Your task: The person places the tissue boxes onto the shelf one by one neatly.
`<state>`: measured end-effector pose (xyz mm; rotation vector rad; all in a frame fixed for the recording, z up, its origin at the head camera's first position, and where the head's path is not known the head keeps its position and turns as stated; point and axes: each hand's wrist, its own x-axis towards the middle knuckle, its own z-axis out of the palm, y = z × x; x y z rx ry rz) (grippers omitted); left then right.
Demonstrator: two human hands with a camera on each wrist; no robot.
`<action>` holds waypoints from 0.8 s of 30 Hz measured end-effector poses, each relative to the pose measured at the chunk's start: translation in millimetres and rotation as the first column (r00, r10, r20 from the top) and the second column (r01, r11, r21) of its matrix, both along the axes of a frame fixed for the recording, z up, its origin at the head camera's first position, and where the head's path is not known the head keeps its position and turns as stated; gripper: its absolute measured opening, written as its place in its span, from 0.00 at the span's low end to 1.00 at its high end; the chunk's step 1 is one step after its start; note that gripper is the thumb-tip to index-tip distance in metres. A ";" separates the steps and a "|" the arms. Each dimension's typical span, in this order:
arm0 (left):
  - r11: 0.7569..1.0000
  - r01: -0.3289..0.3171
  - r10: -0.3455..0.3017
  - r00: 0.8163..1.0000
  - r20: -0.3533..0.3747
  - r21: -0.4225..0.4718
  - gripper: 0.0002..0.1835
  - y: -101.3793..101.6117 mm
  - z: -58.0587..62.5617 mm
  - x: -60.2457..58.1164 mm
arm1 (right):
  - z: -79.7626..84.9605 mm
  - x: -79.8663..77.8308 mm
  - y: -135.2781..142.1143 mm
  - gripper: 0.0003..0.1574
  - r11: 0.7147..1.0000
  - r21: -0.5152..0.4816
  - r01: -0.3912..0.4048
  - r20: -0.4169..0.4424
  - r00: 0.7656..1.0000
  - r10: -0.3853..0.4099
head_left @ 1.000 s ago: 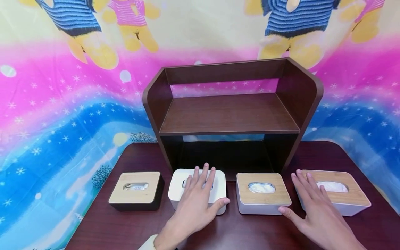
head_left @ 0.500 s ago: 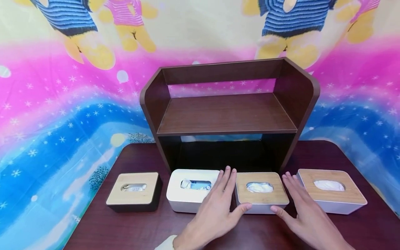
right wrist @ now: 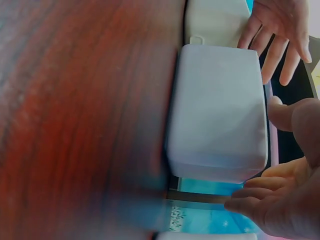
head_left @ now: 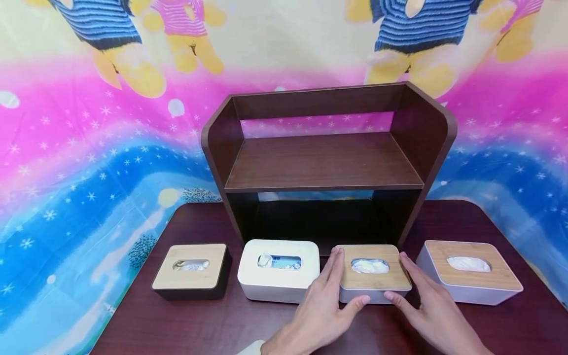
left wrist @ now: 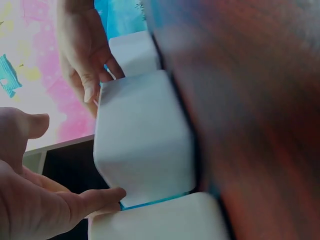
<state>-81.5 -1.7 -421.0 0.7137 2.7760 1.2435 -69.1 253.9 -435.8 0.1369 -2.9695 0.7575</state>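
Note:
A tissue box with a bamboo lid and pale grey sides [head_left: 377, 282] stands on the table between my two hands; tissue shows in its oval slot. Along its left side lies my left hand [head_left: 321, 308], fingers straight, thumb towards the front face. My right hand [head_left: 432, 308] is at the right side, fingers extended, its thumb by the front right corner. From the left wrist, the box's plain pale front [left wrist: 145, 135] shows, with a left fingertip at its edge. In the right wrist view, the right fingers [right wrist: 250, 197] lie beside the box's end; firm contact is hard to tell.
A white tissue box [head_left: 278, 292] and a black one with a light wooden lid [head_left: 191, 276] stand to the left. Another bamboo-lidded box [head_left: 481, 283] is on the right. Behind them rises a dark brown two-tier shelf [head_left: 326, 162] on the dark red table [head_left: 177, 325].
My left hand has moved right, from over the white box to the left side of the middle bamboo-lidded box. My right hand has shifted left, off the rightmost box, to its right side.

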 end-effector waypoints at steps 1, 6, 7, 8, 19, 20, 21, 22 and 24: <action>1.000 -0.007 0.007 1.000 0.008 0.005 0.49 1.1 -1.7 0.1 | -1.2 0.4 0.3 0.66 1.000 -0.007 0.004 -0.009 1.000 -0.005; 0.998 -0.053 0.051 0.997 0.053 0.025 0.49 6.3 -8.4 0.1 | -7.6 2.1 2.9 0.62 0.999 -0.035 0.034 -0.043 0.998 -0.036; 0.998 -0.063 0.061 0.996 0.065 0.027 0.48 7.2 -9.0 0.5 | -8.6 2.3 3.6 0.62 0.998 -0.037 0.042 -0.042 0.998 -0.043; 0.997 -0.068 0.066 0.996 0.067 0.031 0.48 8.0 -9.8 0.8 | -9.3 2.3 4.1 0.61 0.998 -0.038 0.050 -0.038 0.998 -0.052; 0.995 -0.101 0.101 0.984 -0.149 0.011 0.35 12.7 -19.9 4.4 | -11.8 2.1 6.5 0.53 0.990 -0.089 0.105 0.038 0.994 -0.102; 0.994 -0.106 0.105 0.981 -0.160 0.007 0.33 13.0 -20.4 4.4 | -11.7 2.1 6.5 0.52 0.990 -0.091 0.107 0.048 0.994 -0.103; 0.994 -0.110 0.110 0.980 -0.163 0.011 0.33 13.2 -20.8 4.5 | -11.8 2.4 6.5 0.51 0.990 -0.093 0.111 0.052 0.993 -0.106; 0.993 -0.117 0.118 0.980 -0.161 0.014 0.32 13.4 -20.9 4.7 | -12.0 2.5 6.5 0.49 0.989 -0.099 0.111 0.054 0.993 -0.106; 0.991 -0.132 0.133 0.979 -0.155 0.017 0.30 13.8 -21.4 5.0 | -12.6 3.1 6.3 0.47 0.988 -0.104 0.112 0.041 0.993 -0.109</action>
